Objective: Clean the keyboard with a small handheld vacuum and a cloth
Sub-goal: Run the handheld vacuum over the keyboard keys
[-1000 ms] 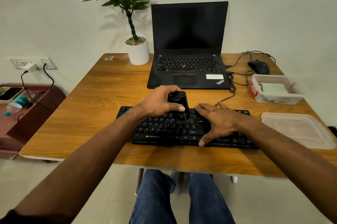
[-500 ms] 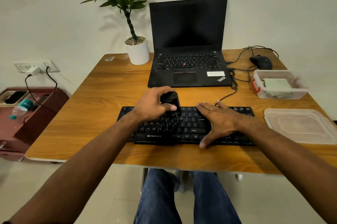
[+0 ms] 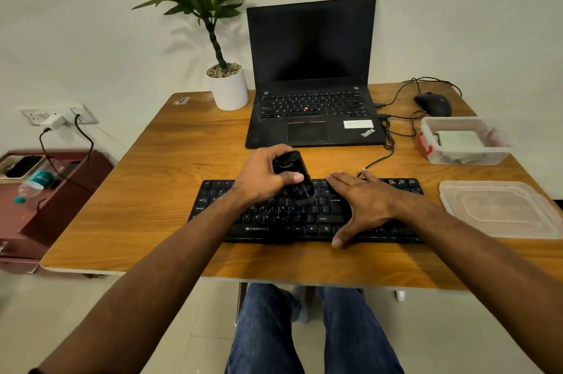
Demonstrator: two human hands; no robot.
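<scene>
On keyboard (image 3: 304, 215): both hands
Left hand (image 3: 262, 178): fingers curled round vacuum (image 3: 294, 178), nozzle down on middle keys
Right hand (image 3: 362, 203): fingers straight, spread flat, pressing right keys
Keyboard: on table (image 3: 152, 190), before laptop (image 3: 313, 93)

On the table (image 3: 122, 221): 1 black keyboard (image 3: 274, 221), 1 handheld vacuum (image 3: 292, 175), 1 laptop (image 3: 310, 68), 1 mouse (image 3: 434, 104), 1 potted plant (image 3: 227, 87), 1 clear box (image 3: 463, 145), 1 loose lid (image 3: 499, 209). 2 hands: left hand (image 3: 262, 177), right hand (image 3: 364, 203). At left of frame, 1 bottle (image 3: 33, 183).
</scene>
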